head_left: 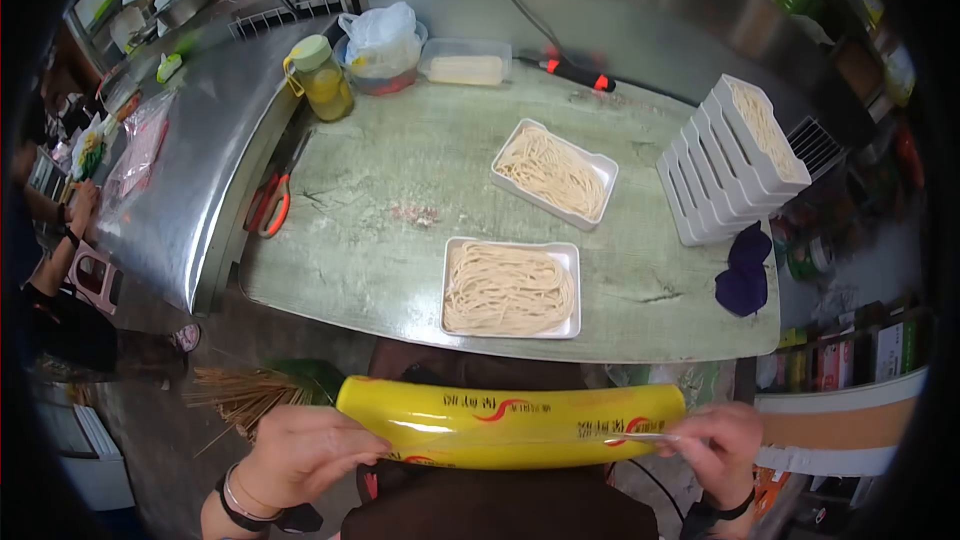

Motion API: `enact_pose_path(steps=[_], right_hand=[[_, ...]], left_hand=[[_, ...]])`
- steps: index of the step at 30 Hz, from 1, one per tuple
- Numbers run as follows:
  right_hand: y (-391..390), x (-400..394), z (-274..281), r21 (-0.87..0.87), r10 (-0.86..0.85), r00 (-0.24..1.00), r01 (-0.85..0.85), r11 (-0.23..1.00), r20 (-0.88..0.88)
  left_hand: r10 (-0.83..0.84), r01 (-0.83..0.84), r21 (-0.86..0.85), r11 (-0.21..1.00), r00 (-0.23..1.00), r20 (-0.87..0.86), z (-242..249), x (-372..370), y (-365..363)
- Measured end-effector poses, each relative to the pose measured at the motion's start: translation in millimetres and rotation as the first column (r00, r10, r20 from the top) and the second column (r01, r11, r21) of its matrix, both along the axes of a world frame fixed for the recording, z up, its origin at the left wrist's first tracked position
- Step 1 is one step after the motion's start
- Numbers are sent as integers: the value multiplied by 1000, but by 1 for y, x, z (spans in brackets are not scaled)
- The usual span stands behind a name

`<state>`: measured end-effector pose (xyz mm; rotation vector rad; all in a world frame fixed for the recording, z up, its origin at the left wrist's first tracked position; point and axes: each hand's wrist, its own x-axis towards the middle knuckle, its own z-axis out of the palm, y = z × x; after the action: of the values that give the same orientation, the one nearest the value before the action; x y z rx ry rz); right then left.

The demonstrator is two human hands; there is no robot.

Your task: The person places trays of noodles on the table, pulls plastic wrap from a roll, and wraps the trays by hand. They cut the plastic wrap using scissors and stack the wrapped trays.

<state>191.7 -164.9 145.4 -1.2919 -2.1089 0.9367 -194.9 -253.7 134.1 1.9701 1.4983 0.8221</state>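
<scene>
A yellow roll of cling film (pixel 500 406) with printed lettering lies crosswise in front of my body, below the table's near edge. My left hand (pixel 305 452) is at its left end, with fingers and thumb pinched on the film's edge. At the other end, my right hand (pixel 722 440) pinches a gathered bit of the clear film. Just beyond the roll sits a white tray (pixel 575 328) filled with noodles (pixel 508 288). A second noodle tray (pixel 610 172) stands farther back, turned at an angle.
Stacked white trays (pixel 712 175) lean at the right beside a dark purple item (pixel 743 275). Orange-handled scissors (pixel 277 208) lie left. A green-lidded bottle (pixel 322 85), a bagged bowl (pixel 382 50) and a clear container (pixel 466 64) line the back. Another person's arm (pixel 62 255) shows far left.
</scene>
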Motion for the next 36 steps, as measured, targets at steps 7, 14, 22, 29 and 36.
enact_pose_path(steps=[7, 14, 22, 29, 36], right_hand=[[-8, 12, 4, 113, 160, 983, -170, 979, 95], [2, 1, 2, 28, -137, 970, 145, 989, -201], [7, 4, 15, 202, -74, 937, 150, 968, -342], [47, -25, 26, 135, -201, 881, 283, 950, -428], [140, -58, 18, 233, 163, 977, -192, 953, 140]], left_hand=[[92, -90, -40, 995, 995, 41, 5, -8, -3], [69, -83, 122, 989, 990, 119, 6, -8, -2], [138, -168, 147, 975, 972, 192, 16, -7, 2], [197, -267, 110, 957, 882, 427, 18, -10, 40], [95, -95, -7, 995, 981, 167, 14, -18, 123]])
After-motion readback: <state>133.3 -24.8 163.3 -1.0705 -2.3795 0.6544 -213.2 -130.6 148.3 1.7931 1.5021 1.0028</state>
